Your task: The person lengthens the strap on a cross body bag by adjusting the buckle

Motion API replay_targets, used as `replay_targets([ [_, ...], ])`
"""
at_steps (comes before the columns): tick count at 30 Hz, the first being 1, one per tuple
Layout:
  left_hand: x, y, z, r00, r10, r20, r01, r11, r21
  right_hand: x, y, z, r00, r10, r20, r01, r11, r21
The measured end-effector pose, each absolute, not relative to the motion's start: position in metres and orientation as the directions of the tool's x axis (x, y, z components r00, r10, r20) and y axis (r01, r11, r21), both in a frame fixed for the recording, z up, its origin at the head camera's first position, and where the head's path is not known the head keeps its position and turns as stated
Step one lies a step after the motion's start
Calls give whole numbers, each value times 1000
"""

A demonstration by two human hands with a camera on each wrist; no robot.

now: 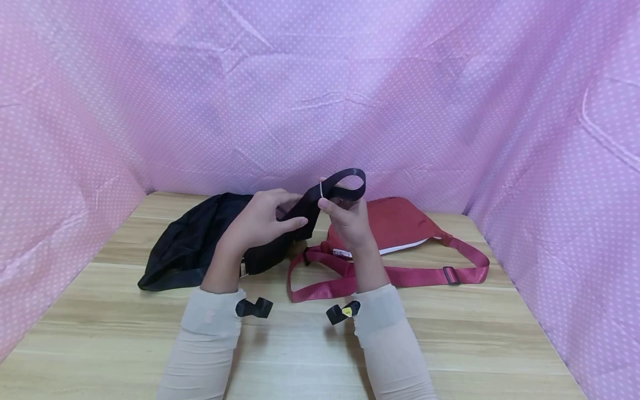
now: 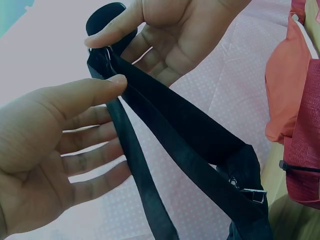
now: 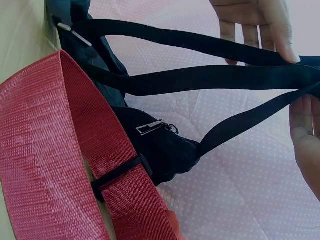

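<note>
A black fabric bag (image 1: pixel 190 244) lies on the table at left, its black strap (image 1: pixel 309 206) raised up toward the middle. My right hand (image 1: pixel 354 228) pinches that strap at a thin metal slider (image 1: pixel 321 189), thumb against it, and a loop of strap stands above the fingers. Lower down, my left hand (image 1: pixel 257 219) holds the strap lightly between its thumb and fingers, which sit behind the band in the left wrist view. Several runs of strap stretch from the hands to the bag in the right wrist view, where a metal zipper pull (image 3: pixel 149 128) shows.
To the right lies a red bag (image 1: pixel 400 222) with a white zipper edge. Its magenta strap (image 1: pixel 415 276) curls in front of it, with a dark plastic slider (image 1: pixel 451 275). Pink dotted cloth (image 1: pixel 310 111) encloses the wooden table (image 1: pixel 480 344) at the back and sides.
</note>
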State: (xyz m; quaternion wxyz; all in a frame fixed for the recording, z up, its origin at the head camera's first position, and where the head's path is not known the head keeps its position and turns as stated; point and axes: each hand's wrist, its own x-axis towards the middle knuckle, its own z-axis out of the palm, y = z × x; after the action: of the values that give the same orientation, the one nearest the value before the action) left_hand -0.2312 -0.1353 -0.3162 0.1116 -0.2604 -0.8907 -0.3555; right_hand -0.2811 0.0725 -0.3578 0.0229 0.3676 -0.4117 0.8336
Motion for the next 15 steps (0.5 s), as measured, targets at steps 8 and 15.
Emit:
replay_targets([
  [8,-228,-126,-315,-794,356,492,606,522,600,-280,72,-357,-729,-316,607,-308,-641,-703],
  [15,-231,-125,-316,-822,374,429,569,525,633,-279,72,-357,-762,-254,596,-291,-688,-665],
])
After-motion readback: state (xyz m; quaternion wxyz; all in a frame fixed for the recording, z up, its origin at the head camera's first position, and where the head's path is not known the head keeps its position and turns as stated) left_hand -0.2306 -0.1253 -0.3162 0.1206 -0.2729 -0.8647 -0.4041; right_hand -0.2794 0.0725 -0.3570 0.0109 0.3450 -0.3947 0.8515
